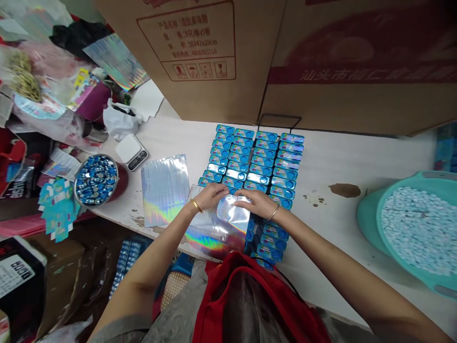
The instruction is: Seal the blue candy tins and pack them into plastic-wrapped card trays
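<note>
A shiny holographic bag [210,234] lies in front of me, its near edge by my red apron. My left hand [211,194] has its fingers pinched together at the bag's top edge. Facing it, my right hand [260,204] curls its fingers and thumb over the top right of the same bag. Beyond and partly under the bag stand rows of small blue tins [262,161]. To the left lies a flat stack of similar holographic bags [164,186]. The bag's inside is hidden from view.
Large cardboard boxes [221,100] wall off the back of the white table [328,157]. A turquoise tub [371,209] of small pale pieces stands at right. At left are a white scale [128,148], a round container [121,183] with blue-wrapped pieces, and piled plastic bags.
</note>
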### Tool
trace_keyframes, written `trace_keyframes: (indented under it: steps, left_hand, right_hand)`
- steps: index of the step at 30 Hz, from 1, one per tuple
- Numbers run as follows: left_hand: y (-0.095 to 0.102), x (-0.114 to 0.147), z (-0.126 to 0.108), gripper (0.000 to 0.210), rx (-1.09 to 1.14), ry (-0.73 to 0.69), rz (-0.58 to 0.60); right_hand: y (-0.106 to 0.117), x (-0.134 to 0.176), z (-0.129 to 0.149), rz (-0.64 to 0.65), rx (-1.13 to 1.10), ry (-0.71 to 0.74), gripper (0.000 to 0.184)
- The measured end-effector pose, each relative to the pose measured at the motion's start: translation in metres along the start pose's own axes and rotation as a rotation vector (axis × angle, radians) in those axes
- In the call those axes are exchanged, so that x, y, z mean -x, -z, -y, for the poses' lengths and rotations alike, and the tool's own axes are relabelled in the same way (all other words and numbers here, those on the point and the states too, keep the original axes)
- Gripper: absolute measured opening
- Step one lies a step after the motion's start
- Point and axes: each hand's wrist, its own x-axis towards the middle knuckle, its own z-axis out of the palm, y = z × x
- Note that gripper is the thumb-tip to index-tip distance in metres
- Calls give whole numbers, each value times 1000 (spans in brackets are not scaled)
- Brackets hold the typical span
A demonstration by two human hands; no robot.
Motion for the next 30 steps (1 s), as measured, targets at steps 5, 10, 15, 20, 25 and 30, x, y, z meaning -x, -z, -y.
trace_keyframes:
  steps: [5,10,15,20,25,30]
  left_hand:
    - [-4,-2,-5,33,-74,-7,-33]
    - [-10,-2,-10,32,-92,4,-47]
    - [-12,0,-9,30,-70,41,-66]
    - [-13,-1,-8,30,-108,64,-91]
    - [-19,-10,-14,29,-135,-50,-76]
    - [-25,-25,-11,33,-120,-49,-75]
  right_hand:
    - [1,3,-7,-44,-233,26,40]
    - [3,5,-16,18,-423,-26,43]
    - [10,11,-13,39,-331,-25,43]
    - [14,13,-4,8,-112,26,39]
    - [10,8,-9,1,-152,-69,47]
    - [13,10,-20,-35,-343,-116,48]
